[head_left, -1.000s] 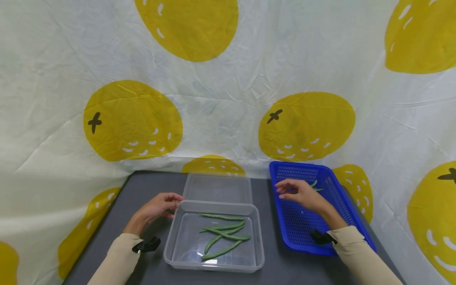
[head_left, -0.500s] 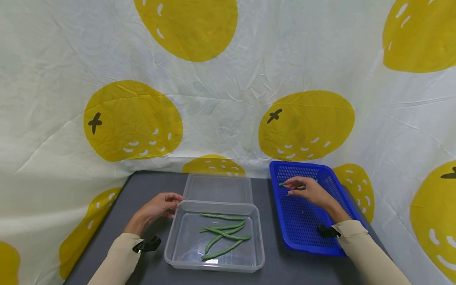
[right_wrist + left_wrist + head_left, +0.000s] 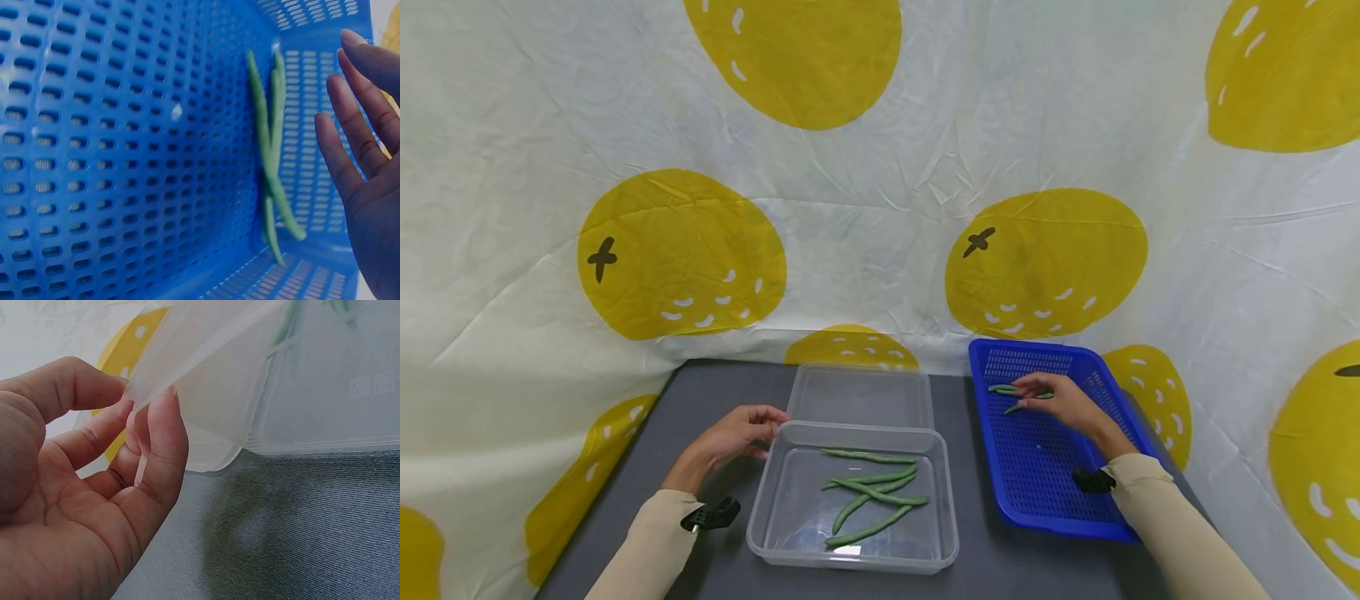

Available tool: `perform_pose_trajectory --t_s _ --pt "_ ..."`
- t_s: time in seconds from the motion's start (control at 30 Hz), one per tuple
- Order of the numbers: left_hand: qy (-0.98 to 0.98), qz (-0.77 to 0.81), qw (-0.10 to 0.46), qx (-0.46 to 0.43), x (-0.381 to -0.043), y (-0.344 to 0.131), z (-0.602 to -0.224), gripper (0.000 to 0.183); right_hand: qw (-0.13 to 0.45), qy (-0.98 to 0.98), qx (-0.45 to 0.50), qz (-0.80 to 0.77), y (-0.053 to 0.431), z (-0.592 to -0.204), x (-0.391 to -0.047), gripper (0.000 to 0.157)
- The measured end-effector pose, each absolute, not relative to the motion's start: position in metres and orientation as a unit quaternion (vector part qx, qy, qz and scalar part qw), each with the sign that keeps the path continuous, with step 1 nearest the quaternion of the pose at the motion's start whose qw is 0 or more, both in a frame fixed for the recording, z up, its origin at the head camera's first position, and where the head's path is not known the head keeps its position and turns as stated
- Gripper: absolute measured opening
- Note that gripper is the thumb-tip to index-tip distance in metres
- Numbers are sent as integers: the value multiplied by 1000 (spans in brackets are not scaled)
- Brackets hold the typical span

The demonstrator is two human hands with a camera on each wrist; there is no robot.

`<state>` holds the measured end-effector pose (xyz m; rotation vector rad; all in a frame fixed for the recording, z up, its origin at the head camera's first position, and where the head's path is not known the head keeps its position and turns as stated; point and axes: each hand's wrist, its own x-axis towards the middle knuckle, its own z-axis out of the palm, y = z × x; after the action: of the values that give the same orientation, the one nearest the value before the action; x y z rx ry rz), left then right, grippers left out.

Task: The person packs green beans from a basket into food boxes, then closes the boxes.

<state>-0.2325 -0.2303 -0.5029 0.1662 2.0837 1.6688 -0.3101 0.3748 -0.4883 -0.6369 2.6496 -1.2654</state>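
Note:
Several green beans (image 3: 880,499) lie in a clear plastic box (image 3: 758,521) on the dark table. My left hand (image 3: 739,435) is at its back left corner, and in the left wrist view the thumb and fingers pinch the box's rim (image 3: 164,376). Over the far part of a blue perforated basket (image 3: 1037,475) is my right hand (image 3: 1066,403), partly covering the beans there. The right wrist view shows its fingers (image 3: 350,106) loosely extended with nothing between them. Beside them, crossed green beans (image 3: 269,150) lie by the basket's end wall (image 3: 312,150).
A clear flat lid (image 3: 861,392) lies behind the box. The dark grey table (image 3: 722,387) backs onto a pale curtain (image 3: 865,250) printed with yellow fruit. The basket stands to the right of the box, with a strip of table between them.
My right hand has shifted to the right inside the basket, and beans now show at the left of its fingers. The left hand has stayed at the box corner.

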Motion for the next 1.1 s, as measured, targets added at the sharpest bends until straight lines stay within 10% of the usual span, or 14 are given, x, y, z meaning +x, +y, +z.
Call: perform_pose_trajectory --t_s 1.1 --pt "753 611 234 70 -233 -232 -505 35 134 892 -159 -402 406 -512 -308 51"
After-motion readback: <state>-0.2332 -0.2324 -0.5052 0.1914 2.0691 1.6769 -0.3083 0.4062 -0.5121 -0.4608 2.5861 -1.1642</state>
